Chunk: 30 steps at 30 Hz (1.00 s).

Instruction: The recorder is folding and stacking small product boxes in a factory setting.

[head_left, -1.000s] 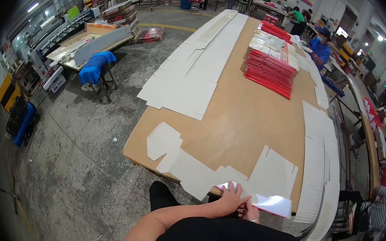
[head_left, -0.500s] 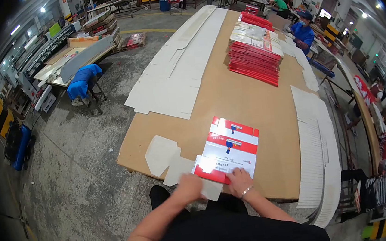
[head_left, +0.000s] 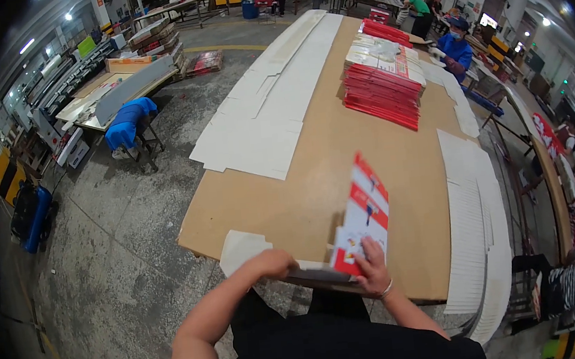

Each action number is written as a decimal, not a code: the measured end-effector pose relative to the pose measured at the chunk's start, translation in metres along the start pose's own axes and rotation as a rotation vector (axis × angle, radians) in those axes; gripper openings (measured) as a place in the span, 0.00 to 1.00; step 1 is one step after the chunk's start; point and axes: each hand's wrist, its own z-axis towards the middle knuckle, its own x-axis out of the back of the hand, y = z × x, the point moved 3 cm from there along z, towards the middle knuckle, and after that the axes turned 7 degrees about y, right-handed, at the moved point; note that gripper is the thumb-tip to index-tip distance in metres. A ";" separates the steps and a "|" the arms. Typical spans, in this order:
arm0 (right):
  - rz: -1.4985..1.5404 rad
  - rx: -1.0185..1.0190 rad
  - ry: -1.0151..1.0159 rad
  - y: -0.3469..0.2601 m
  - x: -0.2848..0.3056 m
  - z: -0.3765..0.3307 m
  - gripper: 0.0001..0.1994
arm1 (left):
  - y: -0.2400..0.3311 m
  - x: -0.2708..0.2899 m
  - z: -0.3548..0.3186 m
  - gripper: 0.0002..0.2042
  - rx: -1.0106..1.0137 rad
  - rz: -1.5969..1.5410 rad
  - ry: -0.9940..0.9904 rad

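Note:
A printed red, white and blue carton blank point(head_left: 361, 224) stands tilted up on edge at the near side of the brown table. My right hand point(head_left: 373, 265), a bracelet on its wrist, is closed on the lower right of its printed face, thumb hidden. Curled fingers of my left hand point(head_left: 275, 264) meet the end of the blank's plain white flap point(head_left: 316, 271), which stretches between both hands along the table edge. Partly covered by my left hand, a loose white card piece point(head_left: 242, 246) lies at the table's near left corner.
Large white card sheets point(head_left: 255, 134) cover the table's left side, and ribbed white card point(head_left: 465, 231) lines its right. A tall stack of red-edged cartons point(head_left: 383, 94) rises farther back. Beyond it a co-worker in blue point(head_left: 453, 49) stands at the right edge.
The carton blank, flat on the table before, has been tipped up and shifted slightly right. My left hand has moved up and a little left; the right has moved slightly right with the blank.

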 end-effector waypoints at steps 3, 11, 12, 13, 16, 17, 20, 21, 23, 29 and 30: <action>-0.037 0.045 -0.156 0.005 -0.003 0.005 0.27 | -0.057 -0.017 0.055 0.20 0.044 -0.198 -0.229; -0.296 -0.263 -0.652 0.000 -0.021 0.022 0.26 | -0.009 -0.042 0.029 0.20 0.022 0.339 0.477; -0.259 -0.225 -0.568 0.004 -0.021 0.015 0.27 | 0.003 -0.039 0.010 0.19 -0.004 0.341 0.467; -0.223 -0.182 -0.482 0.010 -0.022 0.012 0.28 | 0.002 -0.030 -0.005 0.19 0.005 0.348 0.474; -0.153 -0.067 -0.389 0.019 -0.026 0.002 0.28 | -0.021 -0.023 -0.053 0.23 -0.194 0.591 0.564; -0.127 -0.077 -0.418 0.019 -0.026 0.002 0.28 | -0.048 -0.027 -0.057 0.28 -0.179 0.525 0.483; -0.079 -0.037 -0.443 0.017 -0.022 0.002 0.29 | -0.111 -0.040 -0.061 0.37 -0.234 0.419 0.562; -0.082 -0.040 -0.445 0.017 -0.021 0.003 0.29 | -0.117 -0.040 -0.062 0.40 -0.313 0.378 0.719; -0.067 -0.063 -0.468 0.014 -0.021 0.002 0.29 | -0.087 -0.020 -0.063 0.40 -0.022 0.115 0.957; -0.007 -0.065 -0.470 0.010 -0.028 0.000 0.29 | -0.077 -0.063 -0.002 0.34 0.211 -1.450 1.541; -0.025 -0.049 -0.476 0.009 -0.028 0.000 0.29 | -0.076 -0.068 0.003 0.34 0.234 -1.459 1.510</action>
